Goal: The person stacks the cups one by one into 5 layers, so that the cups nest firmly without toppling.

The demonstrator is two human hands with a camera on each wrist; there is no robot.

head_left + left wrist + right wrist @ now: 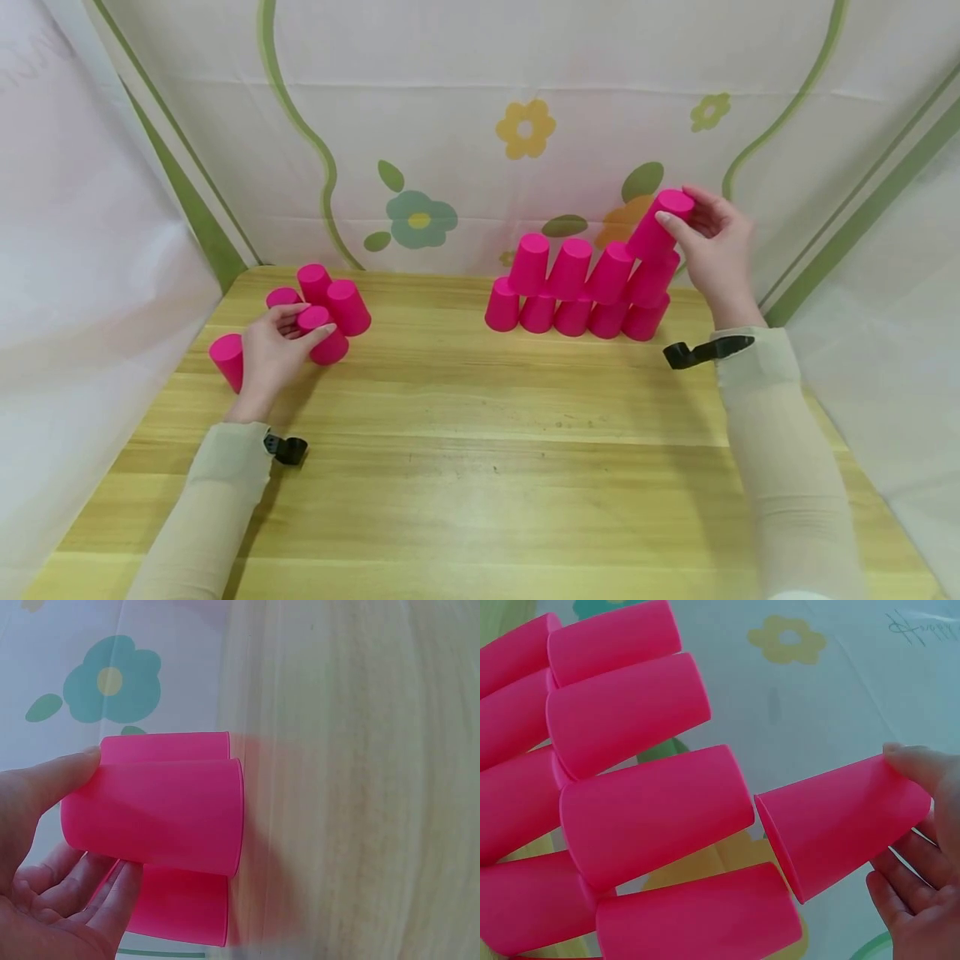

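Note:
At the left, my left hand [273, 346] grips a pink cup [324, 342] near its upper end, thumb on one side and fingers on the other. That cup is upside down and looks to be at the tabletop. Several more upside-down pink cups [349, 307] stand around it, one partly behind the hand. On the right, my right hand [716, 246] pinches another pink cup [847, 825], mouth down, over the right end of a two-row cup wall [572, 271]. Its rim is right at the tops of the upper row's last two cups; whether it rests on them I cannot tell.
The cups stand on a wooden table [480, 467]. Just behind the wall of cups hangs a white flowered curtain [450, 125], with more white cloth at both sides. A black wrist camera [288, 450] sits on the left sleeve, another [686, 354] on the right.

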